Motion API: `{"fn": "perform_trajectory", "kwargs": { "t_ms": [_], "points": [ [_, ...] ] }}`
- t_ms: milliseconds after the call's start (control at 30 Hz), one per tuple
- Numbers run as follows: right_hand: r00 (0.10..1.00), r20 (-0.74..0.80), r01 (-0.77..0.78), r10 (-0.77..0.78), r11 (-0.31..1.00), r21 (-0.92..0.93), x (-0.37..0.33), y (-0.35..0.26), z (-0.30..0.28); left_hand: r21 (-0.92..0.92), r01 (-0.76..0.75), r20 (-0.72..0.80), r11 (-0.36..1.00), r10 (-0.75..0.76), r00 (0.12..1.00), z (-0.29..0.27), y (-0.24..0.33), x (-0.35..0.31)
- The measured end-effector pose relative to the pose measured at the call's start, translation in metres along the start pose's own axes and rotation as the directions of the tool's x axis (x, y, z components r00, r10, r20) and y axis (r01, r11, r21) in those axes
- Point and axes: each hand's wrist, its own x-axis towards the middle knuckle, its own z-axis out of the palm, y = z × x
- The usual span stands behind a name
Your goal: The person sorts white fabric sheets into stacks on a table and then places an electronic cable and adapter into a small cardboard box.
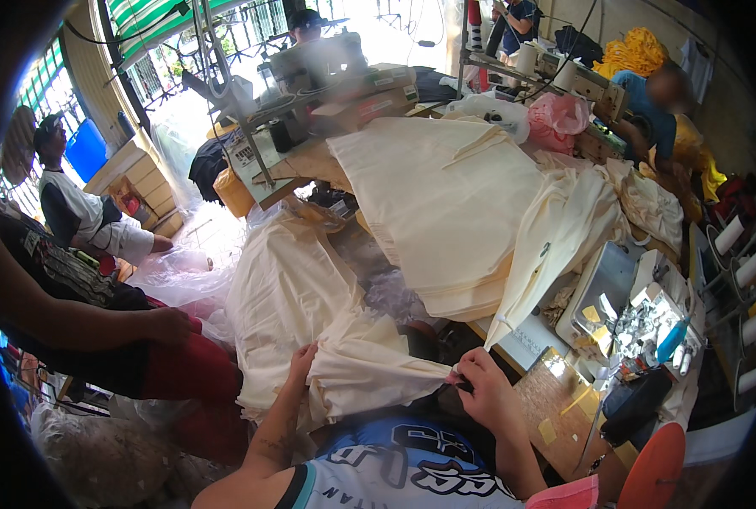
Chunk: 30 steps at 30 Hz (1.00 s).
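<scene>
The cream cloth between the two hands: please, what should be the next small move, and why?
Perhaps the right hand should slightly ease its pull, with the left hand holding: the cream cloth gathers into a narrow point at the right grip, and another cream length narrows down to that same hand, so pulling harder might drag both.

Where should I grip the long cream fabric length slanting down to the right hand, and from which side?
Probably pinch the cream fabric length at its narrow lower end, just above the right hand, coming from above: it tapers there, uncovered, but spreads into loose folds higher up.
</scene>
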Motion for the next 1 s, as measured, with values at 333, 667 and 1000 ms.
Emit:
{"fn": "perform_trajectory", "kwargs": {
  "t_ms": [333, 667, 1000],
  "points": [
    [0.999, 0.033, 0.002, 0.001, 0.997, -0.077, -0.001, 0.005, 0.004, -0.003, 0.003, 0.001, 1.0, -0.003, 1.0, 0.013, 0.028, -0.017],
    [1.0, -0.005, -0.03, 0.03, 0.997, -0.065, 0.0, 0.001, 0.007, 0.097, -0.032, -0.001, 0.995, 0.032, 0.999, -0.003, 0.0, 0.001],
    [0.997, 0.03, -0.061, 0.064, 0.992, -0.112, 0.0, -0.006, 0.012, 0.038, -0.013, 0.025, 0.999, 0.013, 1.0, 0.002, 0.016, -0.011]
  ]
}}
